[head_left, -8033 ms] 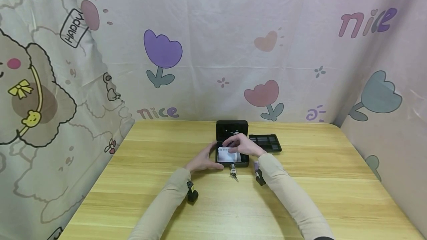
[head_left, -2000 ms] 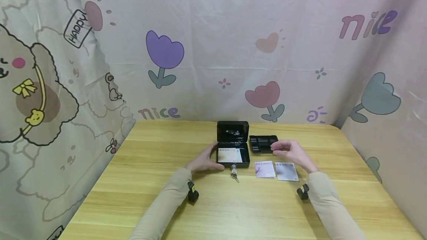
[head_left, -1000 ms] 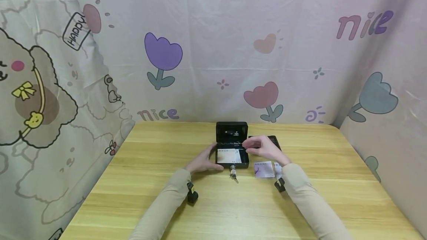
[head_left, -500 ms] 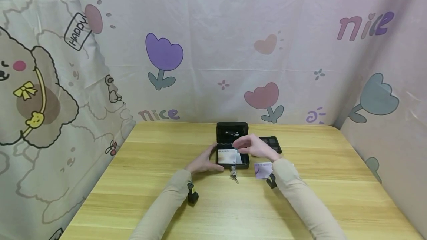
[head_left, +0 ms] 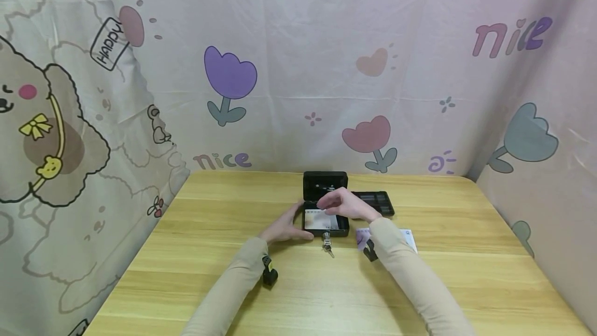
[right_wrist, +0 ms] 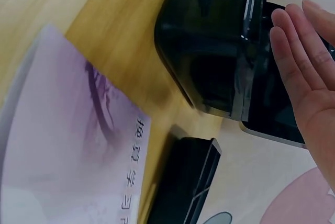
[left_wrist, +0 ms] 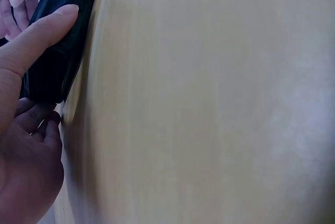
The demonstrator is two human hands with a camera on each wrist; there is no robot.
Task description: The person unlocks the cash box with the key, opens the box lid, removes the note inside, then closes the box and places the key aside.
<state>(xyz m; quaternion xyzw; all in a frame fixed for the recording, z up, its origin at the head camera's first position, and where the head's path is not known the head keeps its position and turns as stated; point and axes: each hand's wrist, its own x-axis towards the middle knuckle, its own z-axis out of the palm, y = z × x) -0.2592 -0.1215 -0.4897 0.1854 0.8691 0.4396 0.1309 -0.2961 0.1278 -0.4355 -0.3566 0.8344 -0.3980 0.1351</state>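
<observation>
A black cash box (head_left: 310, 185) stands with its lid raised at the back middle of the table. My left hand (head_left: 283, 226) grips its left side; in the left wrist view the thumb (left_wrist: 52, 25) presses the front wall while the fingers bend round the corner. Light printed papers (head_left: 318, 222) lie inside the box. Over the box's open top is my right hand (head_left: 347, 205), and in the right wrist view its fingers (right_wrist: 293, 59) look fairly straight with nothing seen between them. A key bunch (head_left: 327, 248) hangs at the front lock.
Right of the box lies a black compartment tray (head_left: 384, 204). In front of it are a purple printed paper (head_left: 361, 237) and a bluish-white one (head_left: 409, 237), partly behind my right sleeve (head_left: 396, 253). A printed cloth backdrop (head_left: 280, 134) rises behind the table.
Two papers have come onto the table since 8 seconds ago. My right hand has moved left from the tray to above the box since 2 seconds ago. My left hand stays.
</observation>
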